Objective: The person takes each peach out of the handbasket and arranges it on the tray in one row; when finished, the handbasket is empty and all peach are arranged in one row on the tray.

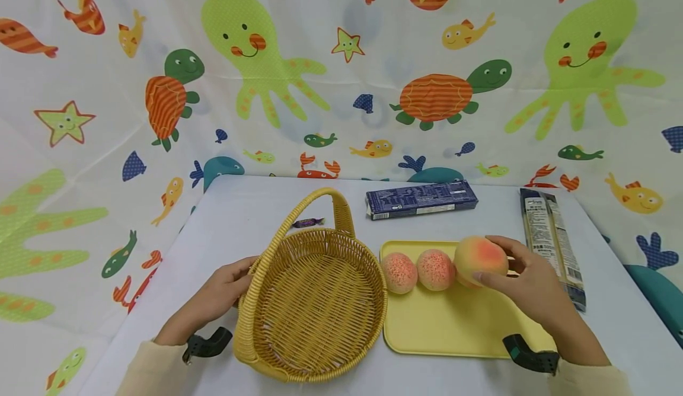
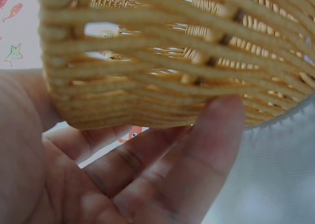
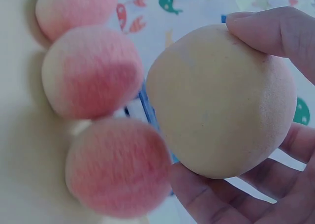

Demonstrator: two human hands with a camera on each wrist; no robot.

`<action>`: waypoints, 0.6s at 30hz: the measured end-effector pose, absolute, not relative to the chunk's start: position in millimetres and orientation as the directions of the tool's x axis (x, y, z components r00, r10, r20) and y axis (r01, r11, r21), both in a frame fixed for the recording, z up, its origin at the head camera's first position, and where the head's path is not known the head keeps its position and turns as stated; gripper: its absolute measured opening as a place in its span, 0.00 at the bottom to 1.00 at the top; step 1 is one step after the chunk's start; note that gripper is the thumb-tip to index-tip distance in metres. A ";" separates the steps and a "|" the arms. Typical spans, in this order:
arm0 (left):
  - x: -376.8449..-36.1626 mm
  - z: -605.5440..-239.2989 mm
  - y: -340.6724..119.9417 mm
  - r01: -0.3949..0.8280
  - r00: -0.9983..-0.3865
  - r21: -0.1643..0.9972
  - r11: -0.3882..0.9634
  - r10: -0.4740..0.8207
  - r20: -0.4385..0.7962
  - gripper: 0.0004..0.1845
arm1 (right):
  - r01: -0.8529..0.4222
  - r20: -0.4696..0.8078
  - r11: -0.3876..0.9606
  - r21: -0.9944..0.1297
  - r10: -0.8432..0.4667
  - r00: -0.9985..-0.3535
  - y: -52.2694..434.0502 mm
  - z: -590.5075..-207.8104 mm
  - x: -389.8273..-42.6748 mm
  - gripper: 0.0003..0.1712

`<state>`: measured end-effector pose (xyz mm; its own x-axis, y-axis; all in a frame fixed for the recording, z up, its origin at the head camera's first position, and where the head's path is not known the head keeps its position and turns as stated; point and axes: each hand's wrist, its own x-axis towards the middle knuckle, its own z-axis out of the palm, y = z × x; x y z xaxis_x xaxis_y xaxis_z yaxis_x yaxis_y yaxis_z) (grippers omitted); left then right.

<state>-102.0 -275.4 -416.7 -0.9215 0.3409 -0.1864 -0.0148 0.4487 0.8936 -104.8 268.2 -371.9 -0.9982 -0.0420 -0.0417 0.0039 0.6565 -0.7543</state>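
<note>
A large yellow peach with a red blush (image 1: 482, 258) is held in my right hand (image 1: 530, 280), thumb and fingers on either side of it, over the yellow tray (image 1: 427, 331). On that tray sit two small pink peaches, one at the left corner (image 1: 399, 272) and one beside it (image 1: 436, 270). The right wrist view reveals a third pink peach (image 3: 118, 167), mostly hidden in the head view behind the held one. My left hand (image 1: 221, 289) grips the left side of a wicker basket (image 1: 325, 301), its thumb against the weave. The basket has nothing inside.
Behind the basket lies a small purple wrapped candy (image 1: 308, 223). A dark blue box (image 1: 421, 199) is at the back of the white table. Right of the tray lies a long clear-windowed packet (image 1: 552, 242). A sea-animal cloth (image 1: 320, 46) hangs behind.
</note>
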 end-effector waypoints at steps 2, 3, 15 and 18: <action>-102.1 -416.4 -275.3 -0.014 -0.922 0.892 0.451 0.340 -0.186 0.28 | 0.014 -0.042 0.656 -0.754 -0.027 -0.999 275.3 -373.4 -105.3 0.46; -102.2 -416.2 -275.2 -0.013 -0.922 0.891 0.453 0.340 -0.187 0.28 | 0.021 -0.044 0.660 -0.751 -0.018 -0.999 278.8 -374.2 -105.5 0.46; -102.1 -415.4 -274.6 -0.011 -0.923 0.887 0.462 0.336 -0.187 0.28 | 0.093 -0.046 0.643 -0.761 0.090 -0.995 303.1 -385.3 -107.7 0.48; -102.4 -415.3 -274.3 -0.014 -0.925 0.883 0.470 0.329 -0.190 0.28 | 0.124 -0.058 0.636 -0.762 0.124 -0.991 306.3 -386.8 -108.8 0.49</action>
